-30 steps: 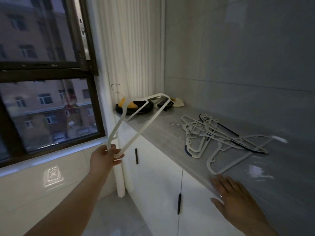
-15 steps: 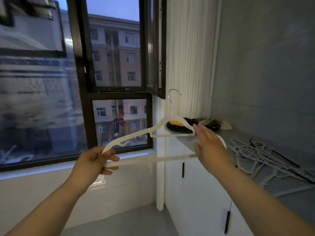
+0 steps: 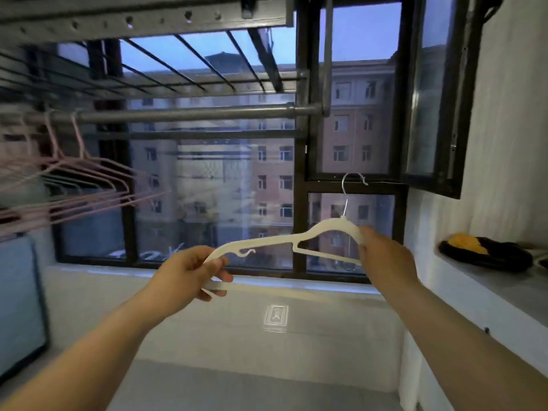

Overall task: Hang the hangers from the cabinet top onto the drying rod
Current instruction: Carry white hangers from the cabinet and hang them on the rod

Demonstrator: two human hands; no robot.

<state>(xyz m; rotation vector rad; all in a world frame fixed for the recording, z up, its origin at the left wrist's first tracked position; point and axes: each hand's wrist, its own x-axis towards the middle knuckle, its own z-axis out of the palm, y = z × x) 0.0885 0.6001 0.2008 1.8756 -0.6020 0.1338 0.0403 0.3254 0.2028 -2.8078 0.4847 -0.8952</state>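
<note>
I hold a white plastic hanger (image 3: 275, 240) with a metal hook upright in front of the window. My left hand (image 3: 189, 274) grips its left end. My right hand (image 3: 385, 256) grips its right shoulder, just right of the hook. The grey drying rod (image 3: 189, 113) runs across above, well over the hanger's hook. Several pink hangers (image 3: 77, 173) hang on the rod at the left. The cabinet top (image 3: 489, 286) shows at the right edge; the pile of hangers on it is out of view.
A black and yellow object (image 3: 486, 255) lies on the cabinet top near the wall. An open window sash (image 3: 436, 93) juts in at the upper right. A metal rack (image 3: 142, 22) with thin bars spans overhead. A blue-framed thing (image 3: 20, 304) stands at the left.
My view has swung left and up from the cabinet to the window and rod. The hanger rose, and my right hand, which had just reached it, now grips its right shoulder.
</note>
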